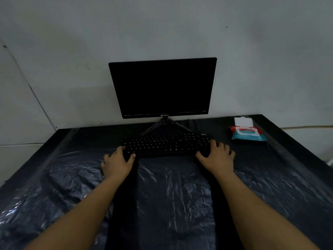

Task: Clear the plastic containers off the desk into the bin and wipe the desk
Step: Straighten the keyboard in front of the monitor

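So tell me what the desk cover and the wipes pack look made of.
Desk cover: thin glossy plastic sheeting, probably, judging by its crinkles and streaky glare over a dark surface. Wipes pack: soft printed plastic film, with a stiff white plastic flip lid standing open.

Dim wide-angle view; glare on the plastic sheet (171, 186), dark edges.

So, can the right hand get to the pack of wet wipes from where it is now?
Probably yes. The right hand grips the right end of the keyboard, and the wet wipes pack lies just beyond it to the right, lid flipped open. Only bare desk lies between them, though the hand must release the keyboard first.
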